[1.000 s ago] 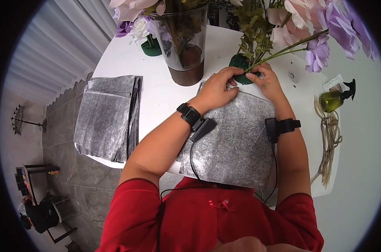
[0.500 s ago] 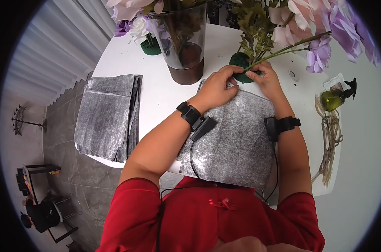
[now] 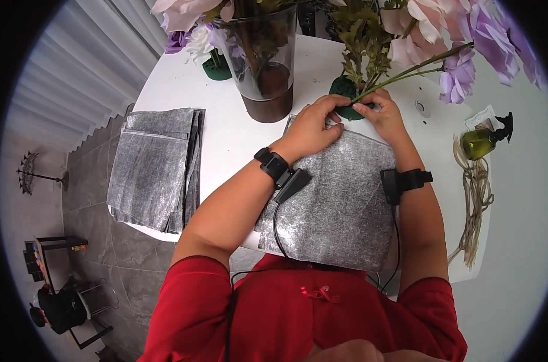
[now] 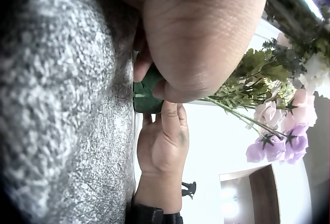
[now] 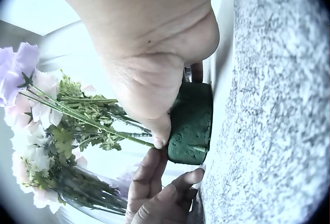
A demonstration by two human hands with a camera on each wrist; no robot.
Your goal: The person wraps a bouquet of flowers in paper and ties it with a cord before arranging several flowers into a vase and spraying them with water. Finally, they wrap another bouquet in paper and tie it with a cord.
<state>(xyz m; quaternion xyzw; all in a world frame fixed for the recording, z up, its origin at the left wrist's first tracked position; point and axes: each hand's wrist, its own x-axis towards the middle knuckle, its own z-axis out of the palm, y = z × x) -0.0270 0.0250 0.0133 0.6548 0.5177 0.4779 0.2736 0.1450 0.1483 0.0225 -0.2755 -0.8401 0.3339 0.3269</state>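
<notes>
A green foam block stands beyond the grey sheets; in the right wrist view the block shows a stem end poking from its side. My right hand pinches a purple flower's stem close to the foam, the thumb on the stem in the right wrist view. My left hand lies at the block's near left side, its fingers reaching to the stem base, the thumb apart. In the left wrist view, my left hand hides part of the block. Leafy stems rise from the foam.
A clear vase with flowers stands left of the foam. Stacked grey sheets lie at the table's left. On the right are a green spray bottle and a raffia bundle. Another person sits at the far lower left.
The purple flowers and stem have shifted very slightly. Both hands keep nearly the same place at the foam.
</notes>
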